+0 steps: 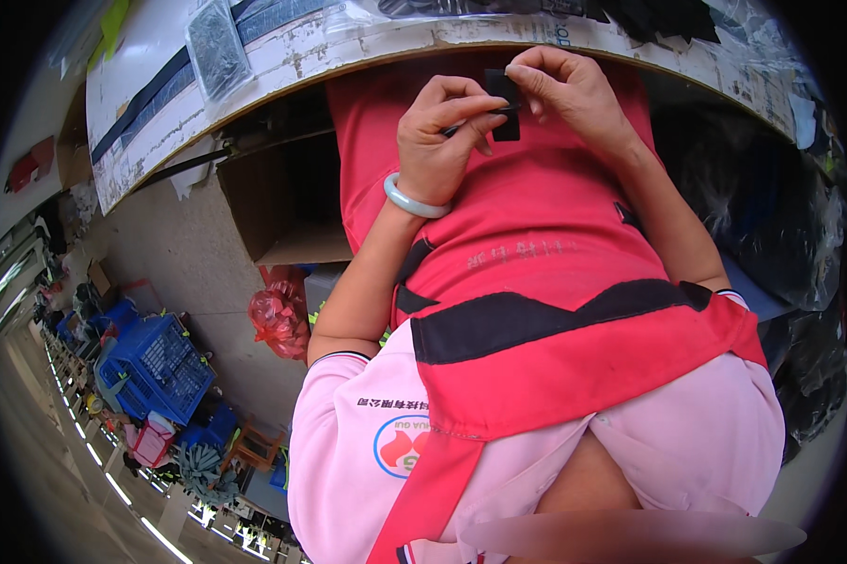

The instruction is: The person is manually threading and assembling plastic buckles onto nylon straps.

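Above my lap, by the table's front edge, both hands are raised close together around a short black strip (pixel 506 130) that looks like fabric or webbing. My left hand (pixel 442 136), with a pale bangle (pixel 416 199) at the wrist, pinches at the strip's left side. A thin dark piece (pixel 450 131) pokes out between its fingers; its kind is too small to tell. My right hand (pixel 574 99) pinches the strip's upper right edge between thumb and fingertips. The strip hangs upright in front of the red apron (pixel 536 211).
A worn white table (pixel 282 80) curves ahead, bearing a clear plastic-wrapped pack (pixel 218 52) and dark strips. Beneath it stands an open cardboard box (pixel 306 246). A red plastic bag (pixel 279 312) and blue crates (pixel 165 367) are at left; black plastic bags (pixel 771 207) are at right.
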### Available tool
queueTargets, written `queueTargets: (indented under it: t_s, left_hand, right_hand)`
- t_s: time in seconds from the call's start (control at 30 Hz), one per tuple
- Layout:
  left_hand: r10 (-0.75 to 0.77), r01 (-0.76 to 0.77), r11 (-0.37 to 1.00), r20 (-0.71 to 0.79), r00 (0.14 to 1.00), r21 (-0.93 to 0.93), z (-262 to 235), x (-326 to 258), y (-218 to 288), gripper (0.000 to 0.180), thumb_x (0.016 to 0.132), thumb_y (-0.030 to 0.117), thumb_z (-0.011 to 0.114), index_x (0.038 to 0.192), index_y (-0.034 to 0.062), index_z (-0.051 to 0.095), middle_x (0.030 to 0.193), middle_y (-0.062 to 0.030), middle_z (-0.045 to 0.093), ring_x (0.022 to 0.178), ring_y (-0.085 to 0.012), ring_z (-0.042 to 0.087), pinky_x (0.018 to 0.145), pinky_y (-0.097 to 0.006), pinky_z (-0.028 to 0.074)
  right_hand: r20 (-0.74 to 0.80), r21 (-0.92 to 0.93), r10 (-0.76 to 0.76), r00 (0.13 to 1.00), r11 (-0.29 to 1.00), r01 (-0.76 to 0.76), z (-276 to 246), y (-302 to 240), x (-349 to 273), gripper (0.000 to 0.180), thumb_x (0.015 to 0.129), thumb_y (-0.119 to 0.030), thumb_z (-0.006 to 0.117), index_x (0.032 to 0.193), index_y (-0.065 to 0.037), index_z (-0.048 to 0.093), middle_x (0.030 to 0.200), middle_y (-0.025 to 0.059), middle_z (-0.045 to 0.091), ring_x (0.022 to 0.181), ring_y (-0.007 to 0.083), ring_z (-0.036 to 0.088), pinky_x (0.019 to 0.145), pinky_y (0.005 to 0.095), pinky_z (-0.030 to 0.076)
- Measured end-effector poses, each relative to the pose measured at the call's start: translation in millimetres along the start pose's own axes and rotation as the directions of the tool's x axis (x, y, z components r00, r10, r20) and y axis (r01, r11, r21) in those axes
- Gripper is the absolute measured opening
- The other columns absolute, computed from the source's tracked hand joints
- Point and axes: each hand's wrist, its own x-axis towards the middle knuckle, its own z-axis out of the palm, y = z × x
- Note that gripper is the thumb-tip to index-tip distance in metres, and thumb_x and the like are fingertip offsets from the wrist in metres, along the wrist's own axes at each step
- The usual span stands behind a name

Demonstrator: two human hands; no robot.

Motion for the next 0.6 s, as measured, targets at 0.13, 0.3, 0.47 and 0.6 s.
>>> queueTargets:
  t_s: [0.13,0.3,0.47,0.6]
  left_hand:
    - [0.032,-0.035,0.997,0.046,0.998,0.062,0,-1,1,0.018,0.081,-0.010,0.065,0.097,-0.0028,0.069,0.101,-0.0093,0.061,0.072,-0.0119,0.062,0.056,-0.021,0.053]
    - [0.028,-0.032,0.998,0.067,0.997,0.055,-1,-2,2,0.019,0.082,-0.010,0.064,0.098,-0.0029,0.069,0.098,-0.0094,0.063,0.075,-0.0122,0.063,0.057,-0.021,0.054]
    - [-0.061,0.054,0.993,0.063,0.996,0.101,-2,-5,10,0.016,0.083,-0.010,0.062,0.095,-0.0030,0.068,0.096,-0.0087,0.063,0.067,-0.0089,0.059,0.051,-0.019,0.048]
    - [-0.220,0.219,0.970,0.004,0.975,0.103,-25,-13,46,0.014,0.082,-0.010,0.062,0.093,-0.0035,0.068,0.092,-0.0069,0.063,0.064,-0.0070,0.056,0.050,-0.019,0.043]
  right_hand:
    - [-0.007,0.019,0.011,1.000,1.000,-0.011,-1,8,3,0.023,0.092,-0.025,0.064,0.099,-0.003,0.065,0.073,-0.0032,0.058,0.060,0.0020,0.052,0.054,0.0174,0.044]
    - [0.084,0.226,0.177,0.981,0.955,-0.191,0,4,3,0.027,0.090,-0.027,0.066,0.100,-0.002,0.064,0.074,-0.0021,0.059,0.062,0.0023,0.054,0.055,0.0175,0.047]
    - [0.178,0.105,0.173,0.969,0.975,-0.194,-6,15,11,0.023,0.090,-0.025,0.066,0.097,-0.003,0.064,0.073,-0.0024,0.059,0.062,0.0023,0.054,0.055,0.0175,0.045]
    - [0.101,0.010,0.105,0.989,0.994,-0.106,0,6,13,0.022,0.089,-0.025,0.067,0.096,-0.004,0.064,0.077,-0.0011,0.060,0.066,0.0053,0.054,0.061,0.0199,0.047]
